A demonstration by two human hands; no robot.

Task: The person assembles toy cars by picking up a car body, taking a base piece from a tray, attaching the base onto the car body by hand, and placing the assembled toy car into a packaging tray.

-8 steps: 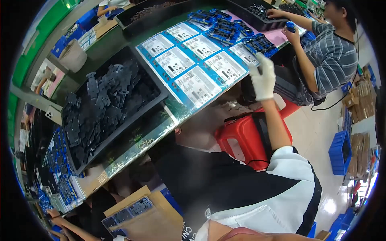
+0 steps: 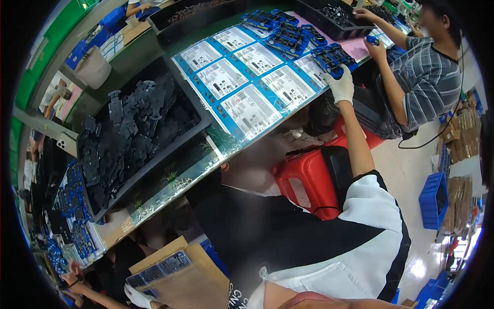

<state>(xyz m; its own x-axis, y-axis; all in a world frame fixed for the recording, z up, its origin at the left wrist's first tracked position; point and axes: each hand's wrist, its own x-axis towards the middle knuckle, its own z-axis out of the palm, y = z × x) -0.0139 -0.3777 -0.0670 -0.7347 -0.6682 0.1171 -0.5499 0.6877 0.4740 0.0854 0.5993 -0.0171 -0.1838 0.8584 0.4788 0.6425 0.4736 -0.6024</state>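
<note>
My right hand (image 2: 341, 88), in a white glove, reaches to the table's right edge. Its thumb and fingers close round the near end of a blue toy car (image 2: 335, 57) with dark wheels and underside. More blue toy cars (image 2: 286, 40) lie in a pile just beyond it. Printed blue-and-white card sheets (image 2: 251, 109) spread under and beside the cars. Low at the left, my left hand (image 2: 138, 297), also white-gloved, shows partly at the picture's lower edge beside a cardboard box (image 2: 198, 273). Its fingers look stretched out, and I see nothing in them.
A large black tray (image 2: 198, 135) of flat black plastic parts stands at the left of the table. A person (image 2: 422, 77) in a striped shirt sits at right, holding a small blue piece. A red stool (image 2: 303, 177) stands below the table, a blue crate (image 2: 433, 201) on the floor.
My right hand has come down onto the blue toy car and closed on it, after hovering open beside it. My left glove has risen into view at the lower left.
</note>
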